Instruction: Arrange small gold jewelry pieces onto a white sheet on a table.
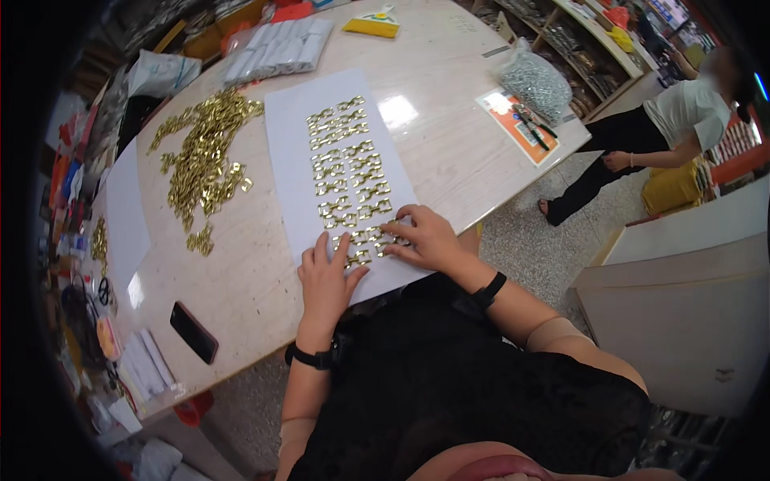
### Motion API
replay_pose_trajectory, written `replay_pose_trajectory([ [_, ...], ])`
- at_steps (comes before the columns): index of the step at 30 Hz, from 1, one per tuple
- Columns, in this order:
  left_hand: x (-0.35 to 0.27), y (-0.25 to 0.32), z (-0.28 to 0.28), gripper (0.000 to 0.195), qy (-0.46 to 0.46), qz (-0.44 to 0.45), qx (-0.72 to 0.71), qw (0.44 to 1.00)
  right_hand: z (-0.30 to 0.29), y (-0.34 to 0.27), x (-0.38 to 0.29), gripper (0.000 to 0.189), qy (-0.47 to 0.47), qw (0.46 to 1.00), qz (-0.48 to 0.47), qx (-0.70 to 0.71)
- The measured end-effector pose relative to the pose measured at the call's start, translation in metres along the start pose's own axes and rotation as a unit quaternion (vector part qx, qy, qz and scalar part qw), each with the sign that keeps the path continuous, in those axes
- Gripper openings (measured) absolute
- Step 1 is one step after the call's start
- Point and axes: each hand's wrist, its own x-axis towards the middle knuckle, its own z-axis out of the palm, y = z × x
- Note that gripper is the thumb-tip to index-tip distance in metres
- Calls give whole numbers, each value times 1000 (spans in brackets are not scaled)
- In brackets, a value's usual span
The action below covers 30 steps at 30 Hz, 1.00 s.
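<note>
Gold-coloured metal buckle-like links lie in two columns of short rows on a white paper sheet. At the lower left end of the rows, my left hand rests palm down, fingers apart, its fingertips at the nearest links. My right hand reaches in from the right with spread, bent fingers touching the links at the lower right. Its fingertips cover some of them. To the left of the sheet spreads a loose heap of similar gold-coloured links.
A smartphone lies near the table's front edge. Pliers rest on an orange printed card beside a clear bag of silver-coloured pieces. Packed white rolls and a yellow-edged brush sit at the back. A person stands right.
</note>
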Motion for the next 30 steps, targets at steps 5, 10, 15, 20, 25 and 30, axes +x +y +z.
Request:
replay_pose_trajectory([
  [5,-1,1,0,72,-5,5,-7,1000,-2,0,0,41,7,1000,2,-3],
  [10,-1,2,-1,79,-18,0,-1,1000,-4,-2,-2,41,0,1000,20,21],
  [15,1,2,-5,98,-27,-10,-10,1000,-4,-2,-1,43,1,999,25,26],
  [20,1,2,-12,111,-35,-9,-32,999,-4,-2,-3,42,6,999,23,42],
  [25,1,2,-11,116,-32,-11,-37,999,-2,0,-3,41,9,1000,11,28],
  [30,-1,2,-10,116,-30,-11,-27,999,-2,-2,-3,39,12,999,16,36],
])
